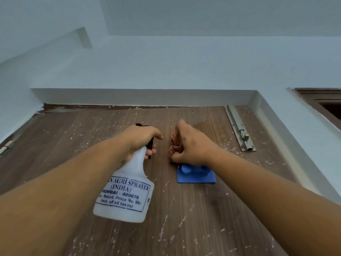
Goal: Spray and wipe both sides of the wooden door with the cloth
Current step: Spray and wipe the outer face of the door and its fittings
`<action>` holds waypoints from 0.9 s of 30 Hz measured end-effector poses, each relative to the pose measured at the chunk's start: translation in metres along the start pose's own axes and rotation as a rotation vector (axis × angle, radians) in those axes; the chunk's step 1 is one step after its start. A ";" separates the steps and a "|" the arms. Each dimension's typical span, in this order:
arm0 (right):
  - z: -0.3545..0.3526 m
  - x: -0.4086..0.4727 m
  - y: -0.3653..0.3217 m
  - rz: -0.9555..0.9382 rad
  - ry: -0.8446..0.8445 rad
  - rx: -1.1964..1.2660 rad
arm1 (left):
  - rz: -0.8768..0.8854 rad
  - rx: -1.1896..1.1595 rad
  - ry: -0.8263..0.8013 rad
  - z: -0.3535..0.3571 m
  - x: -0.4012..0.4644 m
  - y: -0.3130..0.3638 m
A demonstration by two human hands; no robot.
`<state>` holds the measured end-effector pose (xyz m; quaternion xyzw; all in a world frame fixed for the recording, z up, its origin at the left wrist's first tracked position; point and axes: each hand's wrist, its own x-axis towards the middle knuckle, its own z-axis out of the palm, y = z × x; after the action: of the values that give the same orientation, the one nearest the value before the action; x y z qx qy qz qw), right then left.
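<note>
The brown wooden door (92, 145) fills the lower view, speckled with white paint flecks. My left hand (142, 139) grips the neck and black trigger of a white spray bottle (127, 193), nozzle toward the door's upper part. My right hand (190, 145) holds a bunched red patterned cloth (174, 145) against the door just right of the bottle, near the top. Most of the cloth is hidden inside my fist.
A blue plastic hook plate (196, 175) is stuck to the door right below my right hand. A metal slide bolt (239, 128) runs along the door's upper right. A hinge (6, 146) shows at the left edge. Pale blue walls surround the frame; a dark window opening (324, 102) sits at the right.
</note>
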<state>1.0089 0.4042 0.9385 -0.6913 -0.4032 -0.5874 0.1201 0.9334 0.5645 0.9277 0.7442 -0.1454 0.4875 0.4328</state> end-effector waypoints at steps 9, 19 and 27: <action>0.007 0.038 0.041 0.561 0.349 -0.188 | 0.047 -0.034 -0.079 0.008 0.035 0.011; 0.034 0.037 0.024 0.368 0.211 -0.334 | 0.086 -0.020 -0.111 0.008 0.053 0.003; 0.005 0.043 0.116 0.600 0.333 -0.474 | 0.132 -0.014 -0.126 -0.009 0.063 0.009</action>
<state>1.0932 0.3508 1.0116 -0.6822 -0.0127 -0.7067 0.1869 0.9527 0.5795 0.9873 0.7592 -0.2246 0.4662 0.3948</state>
